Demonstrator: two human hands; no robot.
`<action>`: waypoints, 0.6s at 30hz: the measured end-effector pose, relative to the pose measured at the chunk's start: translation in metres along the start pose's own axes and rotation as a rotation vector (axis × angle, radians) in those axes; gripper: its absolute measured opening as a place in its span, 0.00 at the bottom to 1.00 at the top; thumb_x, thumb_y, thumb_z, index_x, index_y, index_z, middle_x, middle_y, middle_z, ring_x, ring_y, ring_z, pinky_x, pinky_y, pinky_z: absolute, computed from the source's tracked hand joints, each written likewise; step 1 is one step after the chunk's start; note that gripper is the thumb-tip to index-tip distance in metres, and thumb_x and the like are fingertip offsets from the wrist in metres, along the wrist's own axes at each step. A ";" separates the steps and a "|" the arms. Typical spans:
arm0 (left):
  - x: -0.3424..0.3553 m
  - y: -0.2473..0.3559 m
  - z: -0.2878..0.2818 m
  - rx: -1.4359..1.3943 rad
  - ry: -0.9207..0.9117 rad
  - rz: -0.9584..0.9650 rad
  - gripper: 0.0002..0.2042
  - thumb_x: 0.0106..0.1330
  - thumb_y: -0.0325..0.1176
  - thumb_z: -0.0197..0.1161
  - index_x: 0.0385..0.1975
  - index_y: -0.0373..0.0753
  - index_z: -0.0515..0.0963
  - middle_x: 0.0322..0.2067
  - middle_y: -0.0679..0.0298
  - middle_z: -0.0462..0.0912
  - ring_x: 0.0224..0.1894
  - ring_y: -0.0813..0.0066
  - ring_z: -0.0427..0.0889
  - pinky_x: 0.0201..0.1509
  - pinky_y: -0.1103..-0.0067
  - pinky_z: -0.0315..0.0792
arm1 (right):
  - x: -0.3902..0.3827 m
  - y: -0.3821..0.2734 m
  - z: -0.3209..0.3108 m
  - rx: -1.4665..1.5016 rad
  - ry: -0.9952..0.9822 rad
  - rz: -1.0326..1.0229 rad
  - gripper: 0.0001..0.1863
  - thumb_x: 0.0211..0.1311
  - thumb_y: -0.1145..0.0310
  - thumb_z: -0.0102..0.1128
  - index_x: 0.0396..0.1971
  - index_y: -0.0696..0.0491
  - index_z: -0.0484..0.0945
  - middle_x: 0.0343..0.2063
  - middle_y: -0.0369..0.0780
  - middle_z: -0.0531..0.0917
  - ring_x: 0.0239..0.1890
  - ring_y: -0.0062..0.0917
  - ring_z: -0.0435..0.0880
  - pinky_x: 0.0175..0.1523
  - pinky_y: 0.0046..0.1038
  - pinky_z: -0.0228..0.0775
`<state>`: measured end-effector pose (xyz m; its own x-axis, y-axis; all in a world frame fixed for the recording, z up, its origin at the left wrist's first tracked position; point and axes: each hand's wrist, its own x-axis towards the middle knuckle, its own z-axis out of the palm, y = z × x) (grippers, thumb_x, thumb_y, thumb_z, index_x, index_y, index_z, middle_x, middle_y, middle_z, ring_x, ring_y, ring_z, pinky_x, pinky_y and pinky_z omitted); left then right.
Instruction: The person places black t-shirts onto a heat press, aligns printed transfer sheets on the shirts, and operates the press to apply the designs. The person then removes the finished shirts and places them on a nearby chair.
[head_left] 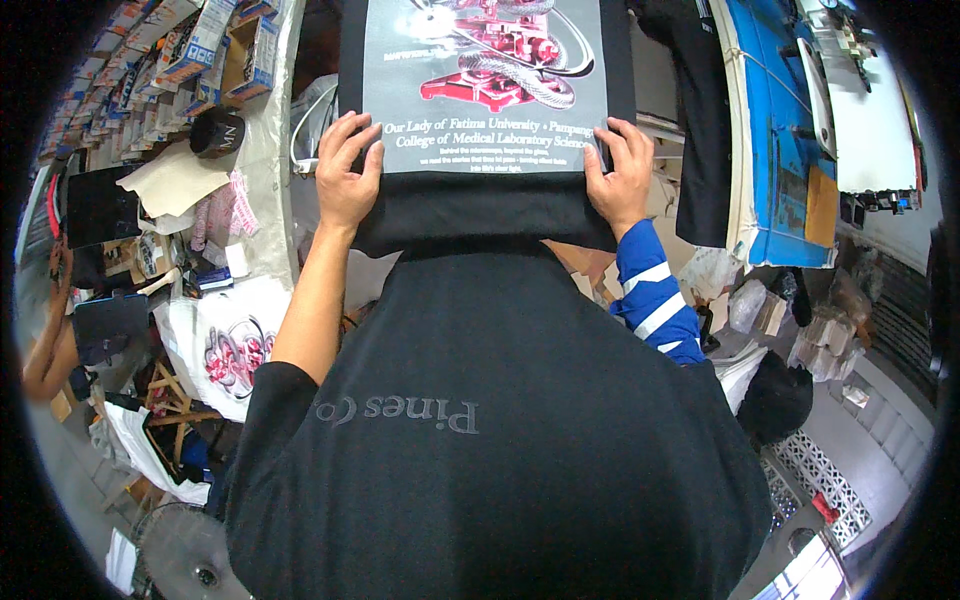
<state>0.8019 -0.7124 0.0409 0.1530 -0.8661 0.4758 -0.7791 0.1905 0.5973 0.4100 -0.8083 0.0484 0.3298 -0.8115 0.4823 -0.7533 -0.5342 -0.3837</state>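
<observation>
In front of me lies a black cloth garment (480,205) stretched over a flat board, with its lower part folding over the near edge. A grey rectangular print (400,85) covers its top, showing a red and silver machine-like picture above white lettering. At the print's near left corner, my left hand (347,175) rests on the cloth, fingers extended and thumb apart. My right hand (622,175) lies likewise at the near right corner, its thumb by the print's edge. A blue sleeve with white stripes covers my right forearm. The board's far end is out of view.
Shelves of small boxes (150,65) fill the far left, beside a pale bench edge (275,140) and a dark cap (216,132). A white cloth with a red print (215,335) hangs lower left. To the right are a black garment (703,150) and a blue-covered table (775,150).
</observation>
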 end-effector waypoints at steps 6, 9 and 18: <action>0.000 -0.001 0.001 0.002 0.003 0.020 0.11 0.65 0.27 0.70 0.47 0.40 0.87 0.56 0.59 0.85 0.65 0.58 0.78 0.69 0.65 0.70 | 0.000 -0.001 0.000 0.008 -0.005 0.016 0.14 0.60 0.68 0.68 0.45 0.54 0.84 0.54 0.44 0.81 0.59 0.44 0.76 0.66 0.43 0.67; -0.001 0.000 0.000 0.003 -0.003 0.028 0.11 0.64 0.27 0.71 0.47 0.40 0.88 0.56 0.59 0.85 0.65 0.57 0.78 0.69 0.65 0.70 | 0.000 -0.003 -0.001 0.011 -0.005 0.026 0.14 0.59 0.68 0.68 0.46 0.54 0.84 0.54 0.44 0.81 0.59 0.44 0.76 0.66 0.43 0.67; 0.014 0.011 -0.001 0.064 -0.052 0.016 0.08 0.61 0.25 0.70 0.40 0.38 0.86 0.49 0.58 0.86 0.58 0.56 0.80 0.65 0.64 0.71 | 0.004 -0.006 -0.004 -0.002 -0.038 0.063 0.14 0.58 0.69 0.68 0.44 0.54 0.84 0.52 0.45 0.82 0.58 0.43 0.77 0.66 0.43 0.68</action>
<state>0.7960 -0.7214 0.0551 0.1102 -0.8863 0.4498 -0.8188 0.1755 0.5465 0.4133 -0.8074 0.0562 0.3030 -0.8517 0.4275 -0.7742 -0.4816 -0.4108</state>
